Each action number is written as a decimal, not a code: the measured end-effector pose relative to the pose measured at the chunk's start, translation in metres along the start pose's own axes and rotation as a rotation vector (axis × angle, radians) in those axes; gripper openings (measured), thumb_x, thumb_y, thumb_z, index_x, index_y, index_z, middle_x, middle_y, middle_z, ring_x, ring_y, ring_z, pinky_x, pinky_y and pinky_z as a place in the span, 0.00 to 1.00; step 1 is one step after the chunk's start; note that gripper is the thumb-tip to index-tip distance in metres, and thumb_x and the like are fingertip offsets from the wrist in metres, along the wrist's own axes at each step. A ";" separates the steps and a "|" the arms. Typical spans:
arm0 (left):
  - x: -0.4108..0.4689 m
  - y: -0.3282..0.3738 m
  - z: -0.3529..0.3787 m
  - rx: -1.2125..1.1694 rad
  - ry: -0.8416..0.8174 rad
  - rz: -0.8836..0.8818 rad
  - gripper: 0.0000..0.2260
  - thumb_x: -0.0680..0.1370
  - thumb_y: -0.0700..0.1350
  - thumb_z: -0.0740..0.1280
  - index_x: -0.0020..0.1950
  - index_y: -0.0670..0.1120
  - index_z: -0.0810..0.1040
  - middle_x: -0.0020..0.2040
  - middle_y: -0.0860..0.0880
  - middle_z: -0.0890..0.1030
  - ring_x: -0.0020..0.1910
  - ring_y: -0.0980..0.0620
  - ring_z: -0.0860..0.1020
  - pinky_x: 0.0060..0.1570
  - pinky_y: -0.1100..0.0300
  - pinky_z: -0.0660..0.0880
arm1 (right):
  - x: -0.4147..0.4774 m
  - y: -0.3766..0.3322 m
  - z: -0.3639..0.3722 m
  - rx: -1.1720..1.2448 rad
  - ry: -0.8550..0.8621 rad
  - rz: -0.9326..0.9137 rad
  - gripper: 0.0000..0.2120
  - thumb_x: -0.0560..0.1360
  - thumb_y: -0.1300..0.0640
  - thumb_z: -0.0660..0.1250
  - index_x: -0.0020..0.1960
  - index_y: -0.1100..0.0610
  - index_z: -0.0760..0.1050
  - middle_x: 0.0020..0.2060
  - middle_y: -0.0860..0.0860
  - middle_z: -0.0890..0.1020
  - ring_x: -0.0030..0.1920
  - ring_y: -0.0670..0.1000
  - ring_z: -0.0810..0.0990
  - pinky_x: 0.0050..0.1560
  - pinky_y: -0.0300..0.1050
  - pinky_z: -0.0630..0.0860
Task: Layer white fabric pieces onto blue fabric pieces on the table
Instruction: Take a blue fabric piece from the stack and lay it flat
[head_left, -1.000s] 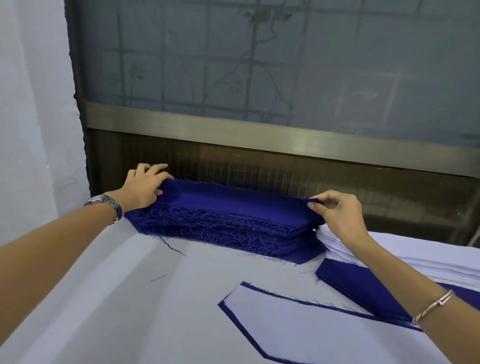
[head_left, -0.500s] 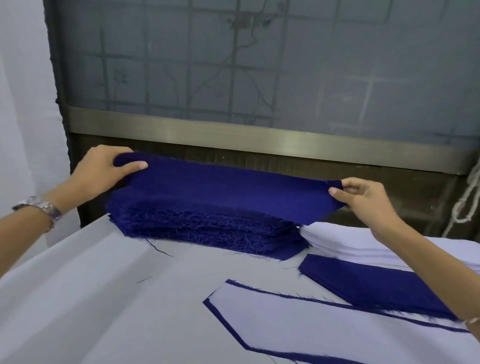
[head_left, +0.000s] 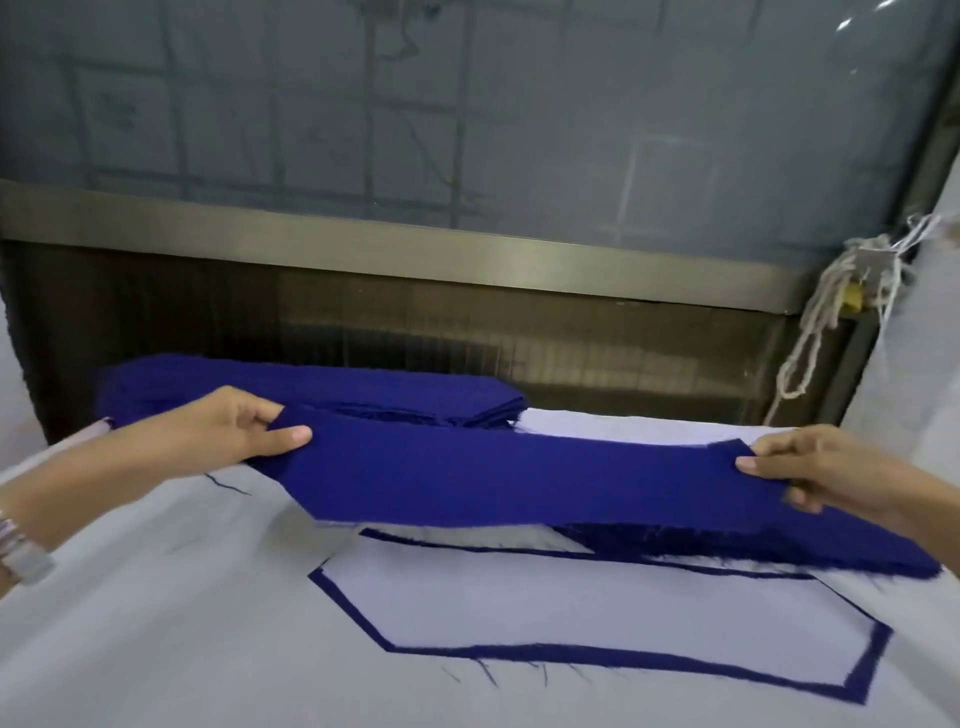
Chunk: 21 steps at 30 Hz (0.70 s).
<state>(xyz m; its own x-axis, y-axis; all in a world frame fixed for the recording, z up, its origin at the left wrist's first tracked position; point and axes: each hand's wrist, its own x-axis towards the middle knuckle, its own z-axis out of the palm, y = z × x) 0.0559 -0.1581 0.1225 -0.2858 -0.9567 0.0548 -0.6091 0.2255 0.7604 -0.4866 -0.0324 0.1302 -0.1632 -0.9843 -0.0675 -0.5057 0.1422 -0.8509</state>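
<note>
Left hand (head_left: 223, 436) pinches the left end of a blue fabric piece (head_left: 519, 478), thumb on top, fingers curled underneath. Right hand (head_left: 831, 470) pinches the right end the same way, thumb on top. The piece is stretched between both hands, lifted off the tabletop (head_left: 156, 634), and runs left to right over the middle of it.

A tall blue stack (head_left: 322, 387) with frayed edges sits at the far edge toward the left corner, behind the left hand. A white stack (head_left: 613, 426) lies just right of it along the far edge, mostly hidden by the held piece. A low blue stack (head_left: 779, 545) lies toward the right edge, beneath the held piece's right end; cannot tell whether they touch.

Nearer, mid-tabletop, a white fabric piece (head_left: 597, 613) lies flat on a blue underlayer (head_left: 675, 662), which shows only as a narrow border around it. A few loose blue threads trail from that border.

Wristwatch (head_left: 23, 553) on the left wrist. A knotted white cord (head_left: 826, 312) hangs beyond the far right corner.
</note>
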 end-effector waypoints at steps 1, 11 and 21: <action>-0.001 0.001 0.008 0.003 -0.057 -0.012 0.12 0.70 0.57 0.69 0.43 0.50 0.85 0.40 0.59 0.86 0.40 0.64 0.83 0.44 0.69 0.71 | -0.004 0.009 -0.007 -0.008 -0.040 0.014 0.13 0.66 0.52 0.77 0.34 0.60 0.78 0.30 0.59 0.71 0.25 0.49 0.67 0.24 0.37 0.66; -0.016 -0.014 0.054 -0.142 -0.278 -0.033 0.14 0.67 0.59 0.72 0.46 0.52 0.88 0.47 0.51 0.87 0.42 0.57 0.85 0.38 0.71 0.76 | -0.014 0.082 -0.049 -0.090 -0.392 0.100 0.20 0.74 0.53 0.78 0.37 0.62 0.69 0.27 0.58 0.67 0.23 0.50 0.68 0.28 0.37 0.67; -0.021 -0.034 0.073 -0.155 -0.256 -0.055 0.18 0.69 0.61 0.71 0.46 0.48 0.85 0.44 0.46 0.87 0.43 0.49 0.86 0.44 0.67 0.78 | -0.017 0.088 -0.052 -0.196 -0.451 0.138 0.18 0.73 0.50 0.77 0.38 0.59 0.72 0.31 0.59 0.72 0.27 0.52 0.72 0.30 0.36 0.70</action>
<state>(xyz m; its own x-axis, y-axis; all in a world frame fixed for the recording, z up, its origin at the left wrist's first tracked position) 0.0283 -0.1316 0.0483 -0.4448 -0.8848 -0.1389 -0.5139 0.1251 0.8486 -0.5724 0.0024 0.0832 0.1209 -0.8960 -0.4272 -0.6618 0.2480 -0.7075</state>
